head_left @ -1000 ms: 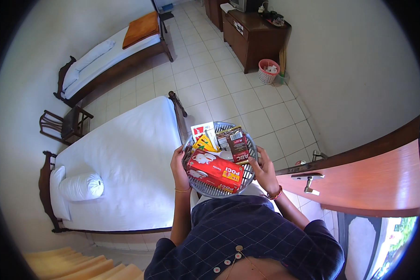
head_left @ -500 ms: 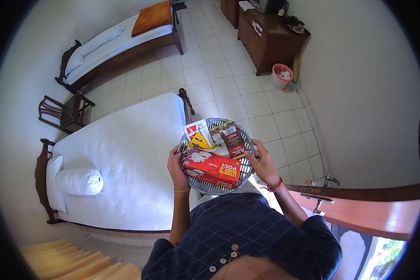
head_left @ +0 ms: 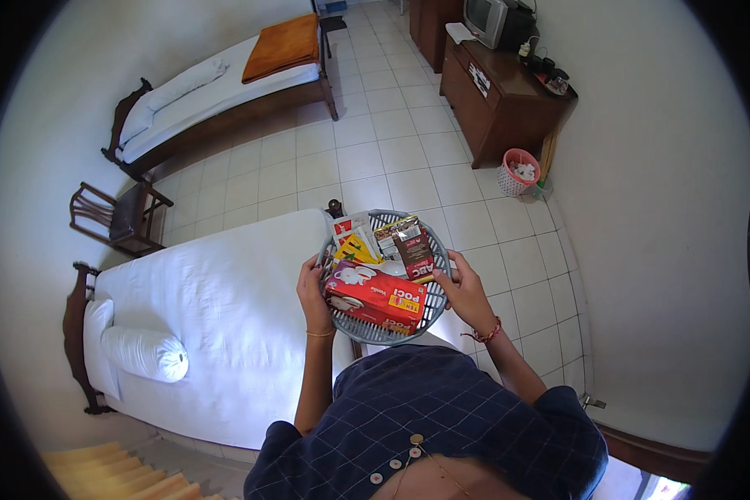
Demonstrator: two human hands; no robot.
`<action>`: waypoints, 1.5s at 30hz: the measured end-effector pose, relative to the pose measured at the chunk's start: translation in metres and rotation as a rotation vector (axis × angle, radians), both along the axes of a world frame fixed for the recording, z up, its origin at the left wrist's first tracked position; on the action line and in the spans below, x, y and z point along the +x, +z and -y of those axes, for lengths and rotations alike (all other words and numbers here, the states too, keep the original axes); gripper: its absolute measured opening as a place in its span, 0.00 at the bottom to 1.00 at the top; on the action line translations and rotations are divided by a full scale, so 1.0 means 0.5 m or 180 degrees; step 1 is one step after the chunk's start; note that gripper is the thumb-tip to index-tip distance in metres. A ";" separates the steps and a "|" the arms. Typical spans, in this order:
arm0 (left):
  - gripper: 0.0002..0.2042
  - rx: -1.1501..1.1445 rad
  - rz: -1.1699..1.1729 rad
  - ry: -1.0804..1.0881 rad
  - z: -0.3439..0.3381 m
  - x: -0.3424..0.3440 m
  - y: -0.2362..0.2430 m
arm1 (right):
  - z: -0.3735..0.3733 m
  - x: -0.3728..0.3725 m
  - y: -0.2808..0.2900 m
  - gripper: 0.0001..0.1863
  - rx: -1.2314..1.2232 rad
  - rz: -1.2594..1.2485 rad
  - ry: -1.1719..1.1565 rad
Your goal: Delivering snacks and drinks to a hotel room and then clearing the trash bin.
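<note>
A grey plastic basket [head_left: 375, 335] with slotted sides is held level in front of my body. My left hand [head_left: 313, 293] grips its left rim, and my right hand [head_left: 465, 292] is closed on the right rim with the thumb over the edge. Inside lie a red tea box [head_left: 377, 298], a brown coffee sachet pack [head_left: 410, 247], yellow sachets [head_left: 357, 249] and white-and-red packets [head_left: 352, 227]. A white plastic spoon [head_left: 392, 268] shows between the box and the brown pack, partly hidden.
On the left stands a bed with a white sheet [head_left: 225, 292] and a bolster [head_left: 146, 353]. Farther off are a chair [head_left: 129, 212], another bed [head_left: 225, 108] with an orange blanket [head_left: 283, 46], a wooden cabinet [head_left: 496, 100] with a television [head_left: 490, 21], and a pink-rimmed wastebasket [head_left: 518, 175].
I have moved forward into the room with the basket. The beds, cabinet and wastebasket sit lower in view, and the door at the lower right has mostly slipped out. Both hands keep their hold.
</note>
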State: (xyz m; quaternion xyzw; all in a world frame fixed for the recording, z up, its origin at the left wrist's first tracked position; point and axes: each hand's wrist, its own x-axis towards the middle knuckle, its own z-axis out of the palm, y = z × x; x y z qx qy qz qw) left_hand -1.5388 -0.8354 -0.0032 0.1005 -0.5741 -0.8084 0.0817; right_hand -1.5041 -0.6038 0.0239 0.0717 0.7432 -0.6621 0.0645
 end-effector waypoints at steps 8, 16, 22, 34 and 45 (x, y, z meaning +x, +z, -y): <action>0.14 -0.0025 0.0106 -0.0334 -0.050 -0.125 -0.007 | -0.039 -0.077 -0.014 0.20 -0.0088 -0.0054 -0.0401; 0.14 0.0089 0.0207 -0.0798 -0.110 -0.207 -0.018 | -0.075 -0.094 -0.023 0.20 -0.0250 0.0015 -0.0906; 0.14 -0.0027 0.0289 -0.0989 -0.172 -0.288 -0.026 | -0.121 -0.144 -0.024 0.19 -0.0222 0.0059 -0.1185; 0.12 0.0009 0.0414 -0.1443 -0.379 -0.584 -0.071 | -0.298 -0.394 -0.077 0.17 -0.0143 -0.0007 -0.1572; 0.12 0.0205 0.0355 -0.1722 -0.586 -0.906 -0.087 | -0.482 -0.682 -0.075 0.17 -0.0035 -0.0045 -0.1782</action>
